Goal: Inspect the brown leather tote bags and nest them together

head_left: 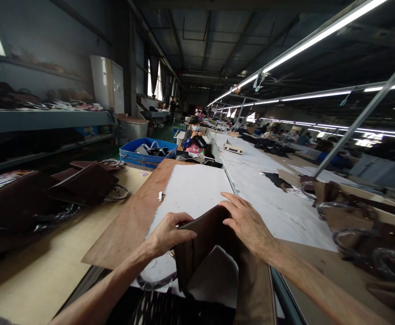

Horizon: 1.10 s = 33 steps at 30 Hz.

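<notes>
A dark brown leather bag (204, 253) stands open in front of me at the near edge of the bench, with a pale lining showing inside. My left hand (168, 234) pinches the bag's top edge on the left side, fingers curled over it. My right hand (246, 223) rests on the bag's far right rim, fingers bent over the edge. The bag sits on a white paper sheet (190, 192) laid over a brown board (133, 216).
Stacks of brown bags with handles lie at the left (82, 183) and at the right (360, 221). A blue crate (148, 153) stands beyond the bench. A seated person (194, 135) works farther along. A long white table (268, 189) runs away on the right.
</notes>
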Available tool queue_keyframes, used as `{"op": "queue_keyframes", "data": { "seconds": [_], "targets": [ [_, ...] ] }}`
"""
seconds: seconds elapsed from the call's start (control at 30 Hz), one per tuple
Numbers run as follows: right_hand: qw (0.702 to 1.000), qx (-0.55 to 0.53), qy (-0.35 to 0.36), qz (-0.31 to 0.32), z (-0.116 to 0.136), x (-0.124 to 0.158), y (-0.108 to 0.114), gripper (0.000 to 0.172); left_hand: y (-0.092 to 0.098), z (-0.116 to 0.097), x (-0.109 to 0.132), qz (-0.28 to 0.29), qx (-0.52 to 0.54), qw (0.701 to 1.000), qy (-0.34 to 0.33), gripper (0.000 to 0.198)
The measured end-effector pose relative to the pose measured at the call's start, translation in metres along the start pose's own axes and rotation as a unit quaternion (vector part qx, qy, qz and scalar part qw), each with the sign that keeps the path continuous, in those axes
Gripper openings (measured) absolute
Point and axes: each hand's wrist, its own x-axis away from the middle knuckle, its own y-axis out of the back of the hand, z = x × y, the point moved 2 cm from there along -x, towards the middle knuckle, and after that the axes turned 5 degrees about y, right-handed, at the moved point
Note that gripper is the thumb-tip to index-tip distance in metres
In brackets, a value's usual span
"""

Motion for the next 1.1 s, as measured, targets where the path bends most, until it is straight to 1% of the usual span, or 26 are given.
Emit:
{"op": "queue_keyframes", "data": {
  "seconds": [0.1, 0.2, 0.37, 0.5, 0.7, 0.87, 1.0, 1.1],
  "targets": [
    [1.0, 0.005, -0.016, -0.01, 0.001, -0.004, -0.001, 0.027, -0.001, 0.001, 0.0, 0.002, 0.0, 1.0, -0.002, 0.026],
    [1.0, 0.005, -0.026, -0.016, 0.002, -0.008, -0.001, 0.027, -0.002, 0.0, -0.001, 0.001, 0.002, 1.0, -0.004, 0.025],
    [0.999, -0.024, -0.037, 0.003, 0.004, -0.012, -0.002, 0.022, -0.004, -0.003, 0.0, 0.004, 0.01, 1.0, -0.008, 0.025],
    [0.997, -0.027, -0.053, -0.046, 0.004, -0.008, -0.002, 0.027, -0.004, -0.003, 0.001, -0.005, 0.01, 1.0, -0.007, 0.024],
    [0.998, 0.002, -0.028, -0.048, -0.004, -0.002, -0.002, 0.018, -0.003, -0.002, 0.001, -0.007, 0.013, 1.0, -0.009, 0.024],
    [0.997, 0.008, -0.02, -0.074, -0.01, 0.003, 0.001, 0.016, -0.003, -0.001, 0.0, -0.01, 0.014, 1.0, -0.013, 0.023],
    [0.998, 0.019, 0.01, -0.058, -0.008, 0.004, 0.002, 0.007, -0.004, 0.001, 0.0, -0.009, 0.014, 1.0, -0.016, 0.021],
    [0.998, 0.023, 0.021, -0.05, -0.008, 0.003, 0.0, 0.007, -0.004, 0.003, 0.0, -0.01, 0.01, 1.0, -0.016, 0.023]
  ]
}}
